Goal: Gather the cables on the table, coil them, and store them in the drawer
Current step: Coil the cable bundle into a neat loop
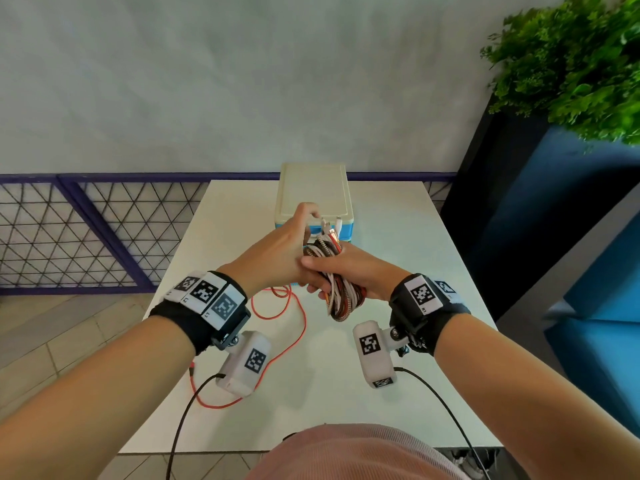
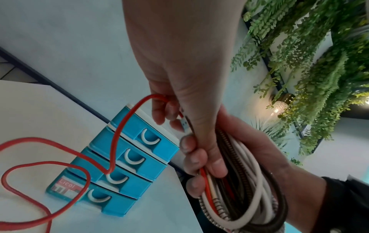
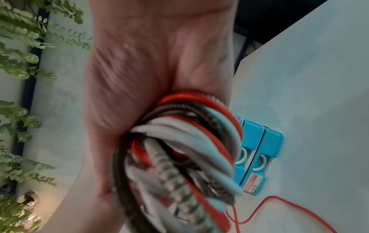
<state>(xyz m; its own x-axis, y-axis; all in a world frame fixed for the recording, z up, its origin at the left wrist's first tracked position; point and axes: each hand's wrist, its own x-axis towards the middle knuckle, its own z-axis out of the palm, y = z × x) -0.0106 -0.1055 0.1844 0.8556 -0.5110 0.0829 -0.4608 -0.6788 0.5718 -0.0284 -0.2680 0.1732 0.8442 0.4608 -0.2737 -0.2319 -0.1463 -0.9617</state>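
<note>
My right hand [image 1: 349, 271] grips a coiled bundle of cables [image 1: 341, 299], white, brown-striped and red, held above the table in front of the drawer unit. In the right wrist view the coil [image 3: 189, 149] fills the palm [image 3: 149, 71]. My left hand [image 1: 294, 237] is pressed against the right one, and its fingers [image 2: 161, 110] pinch the red cable [image 2: 117, 137] just beside the bundle [image 2: 245, 186]. The rest of the red cable [image 1: 294, 327] trails in loose loops over the white table [image 1: 398, 237]. The blue drawer unit [image 2: 139, 159] has several drawers, all shut.
The drawer unit's beige top [image 1: 313, 192] sits at the table's far middle. A wire fence [image 1: 86, 230] runs behind on the left. A blue planter with green plants [image 1: 571, 64] stands at the right. Black camera leads [image 1: 183, 420] hang from both wrists.
</note>
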